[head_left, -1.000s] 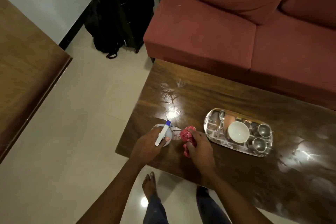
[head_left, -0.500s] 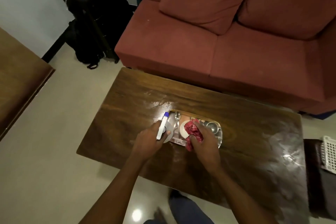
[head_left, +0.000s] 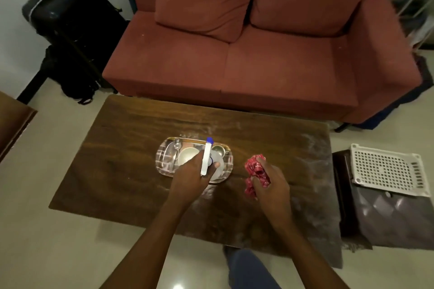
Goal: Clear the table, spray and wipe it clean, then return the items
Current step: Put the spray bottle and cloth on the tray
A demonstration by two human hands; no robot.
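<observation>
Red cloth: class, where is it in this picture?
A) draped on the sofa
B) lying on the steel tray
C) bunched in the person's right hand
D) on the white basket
C: the red cloth is bunched in the right hand, over the wooden table, right of the tray.

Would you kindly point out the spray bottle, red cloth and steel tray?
spray bottle (head_left: 206,159): head view, on its white nozzle arm.
red cloth (head_left: 255,168): head view, on the bunched middle.
steel tray (head_left: 163,159): head view, on its bare left end.
</observation>
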